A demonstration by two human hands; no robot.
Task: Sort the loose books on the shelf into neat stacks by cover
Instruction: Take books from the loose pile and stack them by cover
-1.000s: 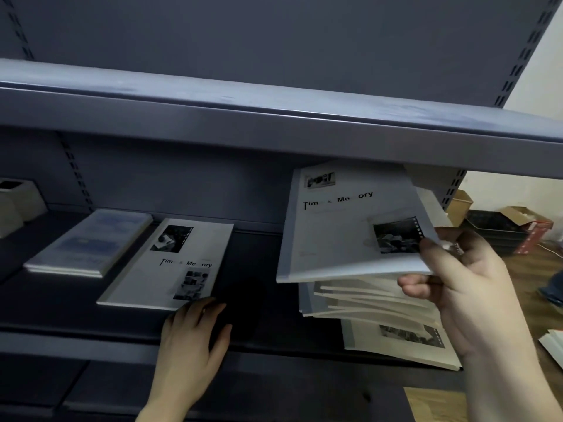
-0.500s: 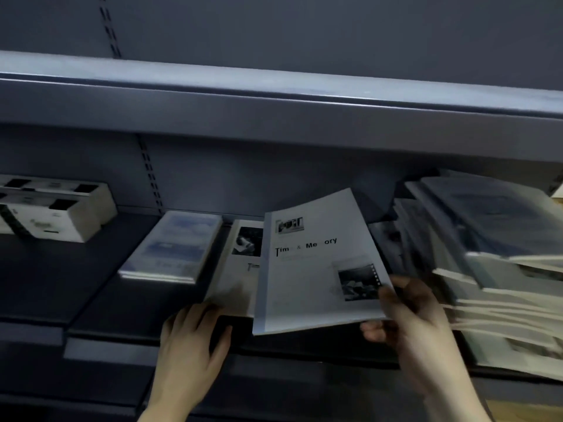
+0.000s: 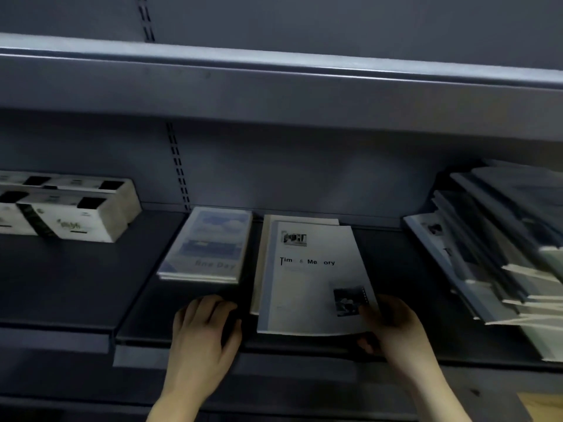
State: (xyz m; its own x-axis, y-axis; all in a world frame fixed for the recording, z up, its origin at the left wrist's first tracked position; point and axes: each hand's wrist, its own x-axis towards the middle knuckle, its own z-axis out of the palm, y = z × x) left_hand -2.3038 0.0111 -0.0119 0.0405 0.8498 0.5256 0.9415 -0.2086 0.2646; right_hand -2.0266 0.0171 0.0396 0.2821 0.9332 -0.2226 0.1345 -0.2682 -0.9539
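Note:
A white "Time & Memory" book [image 3: 313, 278] lies on top of a matching book [image 3: 268, 239] in the middle of the dark shelf [image 3: 91, 284]. My right hand [image 3: 393, 327] grips its near right corner, thumb on the cover. My left hand [image 3: 204, 333] rests flat on the shelf's front edge, just left of this pile, holding nothing. To the left sits a small stack of blue "One Day" books [image 3: 210, 245]. A messy pile of loose books [image 3: 499, 254] leans at the right end.
Stacked white boxes with black patches [image 3: 64, 208] stand at the left of the shelf. The upper shelf [image 3: 274, 83] overhangs closely above. A slotted upright [image 3: 178, 169] runs down the back panel. A wooden floor corner [image 3: 542, 406] shows at lower right.
My right hand carried the "Time & Memory" book left from the loose pile and lowered it onto the matching book. My left hand stayed on the shelf edge. The view panned left.

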